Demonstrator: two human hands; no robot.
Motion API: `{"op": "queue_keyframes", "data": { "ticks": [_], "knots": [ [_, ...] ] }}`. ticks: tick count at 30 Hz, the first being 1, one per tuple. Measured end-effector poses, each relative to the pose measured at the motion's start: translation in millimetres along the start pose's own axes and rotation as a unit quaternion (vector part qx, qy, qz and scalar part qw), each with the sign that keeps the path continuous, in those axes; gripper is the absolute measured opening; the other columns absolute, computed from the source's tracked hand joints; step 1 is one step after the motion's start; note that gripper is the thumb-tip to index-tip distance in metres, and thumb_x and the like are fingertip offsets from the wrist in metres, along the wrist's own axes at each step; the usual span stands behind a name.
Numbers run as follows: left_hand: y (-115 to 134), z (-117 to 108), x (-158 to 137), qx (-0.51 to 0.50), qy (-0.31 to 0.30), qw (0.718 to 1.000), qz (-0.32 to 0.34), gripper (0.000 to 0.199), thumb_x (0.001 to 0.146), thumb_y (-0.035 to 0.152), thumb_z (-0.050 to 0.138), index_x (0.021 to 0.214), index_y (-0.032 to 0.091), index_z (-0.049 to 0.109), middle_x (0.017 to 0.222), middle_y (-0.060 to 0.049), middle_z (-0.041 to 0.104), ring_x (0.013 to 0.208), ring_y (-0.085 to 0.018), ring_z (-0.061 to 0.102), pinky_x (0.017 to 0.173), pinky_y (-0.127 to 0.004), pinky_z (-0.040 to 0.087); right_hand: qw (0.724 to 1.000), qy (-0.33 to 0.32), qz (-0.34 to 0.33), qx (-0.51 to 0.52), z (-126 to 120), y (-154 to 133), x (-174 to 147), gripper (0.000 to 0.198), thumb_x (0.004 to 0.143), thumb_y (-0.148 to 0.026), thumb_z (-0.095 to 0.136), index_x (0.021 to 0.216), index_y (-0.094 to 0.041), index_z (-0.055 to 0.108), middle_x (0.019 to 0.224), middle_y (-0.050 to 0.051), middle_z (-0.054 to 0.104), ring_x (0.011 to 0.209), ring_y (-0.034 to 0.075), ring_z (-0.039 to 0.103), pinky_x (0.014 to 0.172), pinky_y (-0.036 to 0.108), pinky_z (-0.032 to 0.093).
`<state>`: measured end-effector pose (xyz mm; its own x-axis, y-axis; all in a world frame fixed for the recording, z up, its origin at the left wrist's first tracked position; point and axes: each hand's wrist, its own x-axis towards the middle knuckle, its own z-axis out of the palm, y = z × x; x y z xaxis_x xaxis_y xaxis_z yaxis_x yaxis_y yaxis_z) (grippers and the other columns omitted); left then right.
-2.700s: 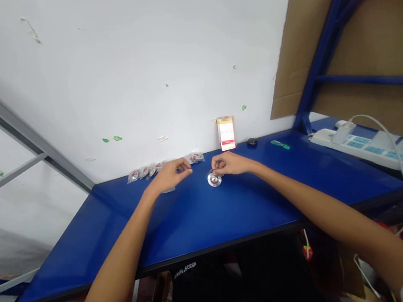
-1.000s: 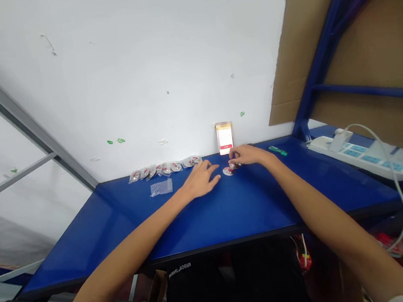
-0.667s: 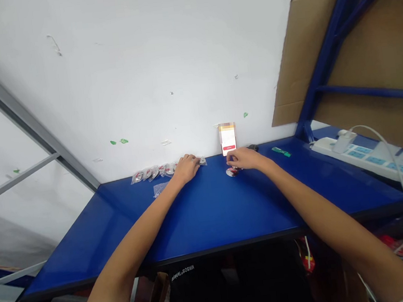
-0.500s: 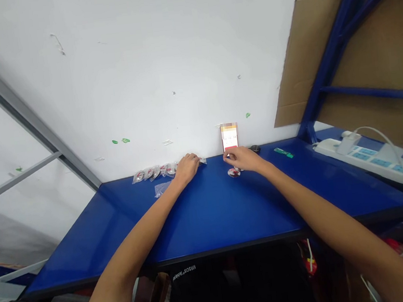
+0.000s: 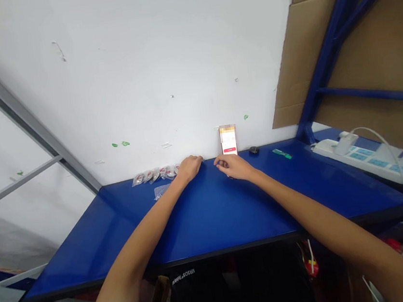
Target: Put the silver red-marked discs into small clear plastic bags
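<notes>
My left hand (image 5: 191, 167) is curled by the wall at the right end of a row of bagged round pieces (image 5: 154, 175). A bit of clear plastic bag (image 5: 203, 159) pokes out past its fingertips; the rest is hidden under the fingers. My right hand (image 5: 235, 166) hovers just right of it, thumb and fingers drawn together. Whatever those fingers hold, if anything, cannot be made out. A round printed disc under the right hand is almost wholly covered. Near my left forearm lies a flat clear bag (image 5: 161, 191).
A phone (image 5: 229, 143) with a lit screen leans on the wall behind my right hand. Farther right on the blue table (image 5: 209, 222) are a black round object (image 5: 254, 150), a green item (image 5: 282, 154) and a white power strip (image 5: 370, 158) with a plugged-in cable.
My right hand has moved left and slightly nearer, toward my left hand. It now covers the round disc, and the black object behind it shows fully. My left hand has stayed nearly in place.
</notes>
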<state>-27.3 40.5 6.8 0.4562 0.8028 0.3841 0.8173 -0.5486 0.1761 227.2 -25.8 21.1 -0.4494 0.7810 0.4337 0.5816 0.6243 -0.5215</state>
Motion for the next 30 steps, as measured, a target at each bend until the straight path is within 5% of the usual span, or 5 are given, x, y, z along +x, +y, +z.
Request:
{"op": "queue_keyframes", "data": {
  "ticks": [4, 8, 11, 21, 30],
  "knots": [
    [5.8, -15.6, -6.3, -0.221, 0.124, 0.96, -0.12, 0.034, 0.11, 0.041, 0.044, 0.111, 0.02, 0.071, 0.099, -0.01, 0.075, 0.083, -0.025, 0.073, 0.081, -0.04, 0.058, 0.999, 0.026, -0.01, 0.047, 3.0, -2.9, 0.5, 0.018, 0.099, -0.022, 0.061, 0.113, -0.021, 0.071, 0.084, 0.001, 0.072, 0.072, 0.016, 0.066, 0.069, 0.028, 0.049],
    [22.3, -32.5, -33.6, -0.562, 0.114, 0.793, -0.204, 0.032, 0.096, 0.049, 0.07, 0.103, 0.018, 0.071, 0.104, -0.009, 0.075, 0.084, -0.023, 0.075, 0.076, -0.039, 0.064, 0.982, 0.049, 0.029, 0.179, 19.1, -13.1, 3.5, 0.025, 0.1, -0.033, 0.065, 0.123, -0.023, 0.063, 0.095, 0.002, 0.073, 0.075, 0.017, 0.072, 0.071, 0.03, 0.057],
    [38.0, -36.1, -57.7, -0.656, 0.058, 0.727, -0.196, 0.033, 0.085, 0.041, 0.085, 0.104, 0.016, 0.073, 0.11, -0.009, 0.077, 0.096, -0.023, 0.075, 0.09, -0.041, 0.064, 0.953, 0.032, 0.072, 0.292, 36.4, -21.8, 5.0, 0.037, 0.1, -0.044, 0.07, 0.128, -0.023, 0.057, 0.098, 0.003, 0.073, 0.074, 0.018, 0.075, 0.065, 0.03, 0.062],
    [57.5, -40.1, -71.2, -0.542, 0.143, 0.817, -0.134, 0.027, 0.085, 0.044, 0.084, 0.095, 0.019, 0.076, 0.095, -0.006, 0.081, 0.093, -0.023, 0.074, 0.089, -0.034, 0.054, 0.864, -0.051, 0.157, 0.477, 54.7, -32.9, -1.0, 0.037, 0.088, -0.044, 0.089, 0.102, -0.017, 0.067, 0.094, 0.01, 0.08, 0.09, 0.026, 0.083, 0.085, 0.037, 0.07],
    [66.1, -49.3, -69.9, -0.574, 0.167, 0.791, -0.131, 0.029, 0.088, 0.046, 0.083, 0.091, 0.02, 0.072, 0.1, -0.009, 0.082, 0.103, -0.028, 0.078, 0.098, -0.042, 0.058, 0.79, -0.129, 0.17, 0.575, 68.8, -35.9, -9.9, 0.049, 0.08, -0.032, 0.097, 0.121, -0.015, 0.076, 0.106, 0.01, 0.082, 0.096, 0.023, 0.082, 0.096, 0.039, 0.069]
  ]
}}
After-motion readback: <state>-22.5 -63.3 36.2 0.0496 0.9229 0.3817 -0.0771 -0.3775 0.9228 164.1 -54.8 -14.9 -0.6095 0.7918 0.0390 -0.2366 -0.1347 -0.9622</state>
